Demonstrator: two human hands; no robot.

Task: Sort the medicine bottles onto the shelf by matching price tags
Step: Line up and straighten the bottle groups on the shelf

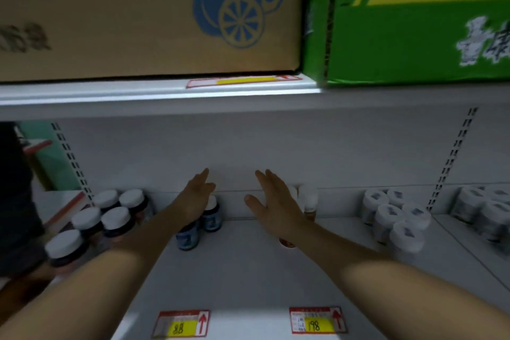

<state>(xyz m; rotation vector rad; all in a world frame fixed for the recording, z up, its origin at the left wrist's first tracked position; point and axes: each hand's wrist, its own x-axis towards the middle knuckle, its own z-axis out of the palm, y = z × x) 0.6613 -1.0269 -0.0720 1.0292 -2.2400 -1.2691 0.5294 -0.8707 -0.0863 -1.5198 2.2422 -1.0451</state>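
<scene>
Toward the back edge of the white metal shelf (248, 270), I have both hands spread wide and empty, left hand (194, 199) over the blue-labelled white-capped medicine bottles (211, 214), right hand (271, 201) beside them, probably to square the row behind the yellow "88" price tag (180, 324).

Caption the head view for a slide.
Both open hands, left hand and right hand, reach between bottle groups above price tags.
</scene>
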